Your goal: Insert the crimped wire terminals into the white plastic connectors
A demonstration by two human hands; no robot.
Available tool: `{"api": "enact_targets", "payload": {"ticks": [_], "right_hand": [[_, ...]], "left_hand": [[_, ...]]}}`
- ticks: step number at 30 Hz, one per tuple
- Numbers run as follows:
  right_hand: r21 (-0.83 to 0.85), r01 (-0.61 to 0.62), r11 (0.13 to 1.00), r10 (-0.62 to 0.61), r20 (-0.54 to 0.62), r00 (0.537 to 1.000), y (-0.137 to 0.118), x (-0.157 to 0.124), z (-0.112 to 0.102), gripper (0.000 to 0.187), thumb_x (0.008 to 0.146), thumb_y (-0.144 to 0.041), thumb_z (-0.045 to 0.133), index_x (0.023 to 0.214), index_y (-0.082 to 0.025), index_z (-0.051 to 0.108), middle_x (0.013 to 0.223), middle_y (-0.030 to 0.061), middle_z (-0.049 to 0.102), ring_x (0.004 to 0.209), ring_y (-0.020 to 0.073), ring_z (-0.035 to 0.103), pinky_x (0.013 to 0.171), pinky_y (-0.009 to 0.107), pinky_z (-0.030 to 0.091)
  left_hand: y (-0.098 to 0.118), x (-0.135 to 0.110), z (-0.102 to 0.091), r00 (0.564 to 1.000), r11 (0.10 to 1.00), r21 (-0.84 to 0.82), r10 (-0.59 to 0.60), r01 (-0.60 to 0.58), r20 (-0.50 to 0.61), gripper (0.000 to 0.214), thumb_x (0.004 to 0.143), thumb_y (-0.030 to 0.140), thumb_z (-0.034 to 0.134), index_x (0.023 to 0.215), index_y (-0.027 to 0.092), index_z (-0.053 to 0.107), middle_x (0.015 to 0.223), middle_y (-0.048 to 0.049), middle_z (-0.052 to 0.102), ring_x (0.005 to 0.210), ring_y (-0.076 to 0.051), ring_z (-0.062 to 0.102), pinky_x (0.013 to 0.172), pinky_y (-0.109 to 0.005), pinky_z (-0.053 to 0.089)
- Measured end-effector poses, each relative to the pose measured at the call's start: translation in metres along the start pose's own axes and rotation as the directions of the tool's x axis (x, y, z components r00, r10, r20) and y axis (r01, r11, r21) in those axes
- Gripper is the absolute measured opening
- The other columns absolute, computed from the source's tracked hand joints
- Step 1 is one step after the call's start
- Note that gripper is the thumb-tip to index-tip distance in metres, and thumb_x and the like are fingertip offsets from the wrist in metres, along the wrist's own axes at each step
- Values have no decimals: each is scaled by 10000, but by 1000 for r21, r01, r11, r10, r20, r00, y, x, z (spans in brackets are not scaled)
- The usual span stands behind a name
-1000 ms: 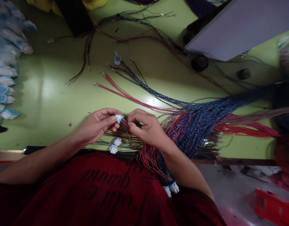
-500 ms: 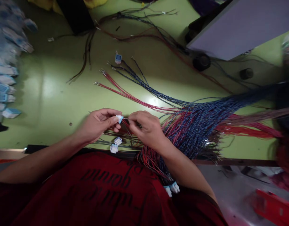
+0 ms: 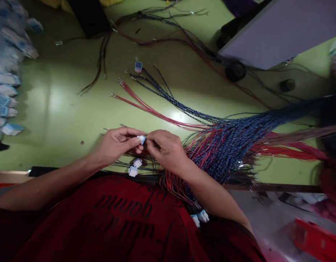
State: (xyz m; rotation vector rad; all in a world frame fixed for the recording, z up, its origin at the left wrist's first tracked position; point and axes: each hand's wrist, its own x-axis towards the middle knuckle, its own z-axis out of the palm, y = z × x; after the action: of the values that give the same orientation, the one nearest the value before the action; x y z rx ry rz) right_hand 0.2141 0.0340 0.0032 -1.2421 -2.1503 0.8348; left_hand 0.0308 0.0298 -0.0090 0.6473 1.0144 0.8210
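Note:
My left hand [image 3: 117,145] pinches a small white and blue connector housing [image 3: 142,139] between thumb and fingers. Right against that housing, my right hand [image 3: 164,148] is closed in a pinch on a thin wire whose end meets the housing. Both hands hover just above the green table [image 3: 55,120] near its front edge. Two more white connectors [image 3: 135,166] lie on thin dark wires right below my hands. A thick bundle of twisted blue and red wires [image 3: 233,142] runs under my right wrist and off to the right.
Loose red wires [image 3: 146,107] and blue twisted wires [image 3: 168,98] fan out mid-table, with a lone connector [image 3: 138,66] beyond them. A pile of white-blue connectors [image 3: 6,83] fills the left edge. A grey board [image 3: 280,29] and dark wires [image 3: 157,32] sit at the back.
My right hand has closed the small gap to the connector, bringing the wire end up against it. My left hand stays nearly still.

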Motion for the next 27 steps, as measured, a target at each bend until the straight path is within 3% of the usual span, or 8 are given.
{"api": "enact_targets", "payload": {"ticks": [8,21,27], "right_hand": [[120,-128,985,135,-56,989,-1,1,-2,112,868,-214,529,823,-175,625,731,6,669,649,100,589,625,240,459],[-36,-30,999,26,-105,994,0,1,2,102,880,-187,527,808,-192,599,698,11,675,603,113,581,569,254,441],[-12,-31,999,30,-128,991,0,3,4,101,873,-194,544,803,-202,616,692,6,683,582,117,591,562,252,456]], "left_hand": [[3,1,2,999,998,-59,-11,8,-49,221,690,237,813,861,137,718,724,-36,724,602,-129,665,621,-276,570],[1,3,3,1000,995,-102,-19,22,22,166,712,183,768,860,135,710,659,-22,713,585,-121,669,627,-275,574],[4,3,2,1000,997,-71,23,-23,1,165,740,199,734,889,136,699,697,-30,721,609,-129,672,645,-294,572]]}}
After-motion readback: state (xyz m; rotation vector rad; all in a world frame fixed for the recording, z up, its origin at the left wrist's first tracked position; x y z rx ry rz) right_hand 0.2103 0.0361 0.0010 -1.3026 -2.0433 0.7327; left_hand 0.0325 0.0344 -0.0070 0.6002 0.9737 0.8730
